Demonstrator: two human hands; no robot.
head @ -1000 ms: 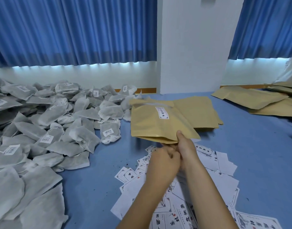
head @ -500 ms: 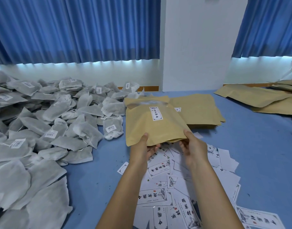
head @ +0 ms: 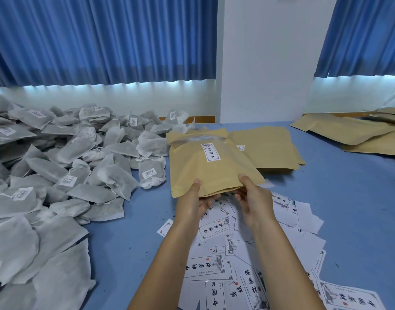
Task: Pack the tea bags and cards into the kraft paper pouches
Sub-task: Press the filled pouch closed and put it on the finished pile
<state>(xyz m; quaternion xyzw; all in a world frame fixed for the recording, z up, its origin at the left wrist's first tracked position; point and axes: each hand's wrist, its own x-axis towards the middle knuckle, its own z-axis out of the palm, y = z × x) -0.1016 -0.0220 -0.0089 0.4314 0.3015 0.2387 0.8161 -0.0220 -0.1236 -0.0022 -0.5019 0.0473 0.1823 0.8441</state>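
Holding the kraft pouch (head: 212, 168) by its near edge, you have the left hand (head: 197, 198) and the right hand (head: 252, 198) each pinching it, thumb on top, fingers beneath. It sits raised above the scattered cards (head: 214, 229), in front of the stack of flat pouches (head: 268, 146). Let one hand bear it while the other spreads the mouth before reaching to the tea bags (head: 80, 164) heaped at your left.

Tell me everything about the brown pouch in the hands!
The pouch is tan kraft paper, slightly puffed, with a clear strip near its far edge and a white label with dark writing on top. The left hand and right hand grip its near edge, thumbs on top, holding it tilted above the cards. Behind it lies a stack of flat pouches.
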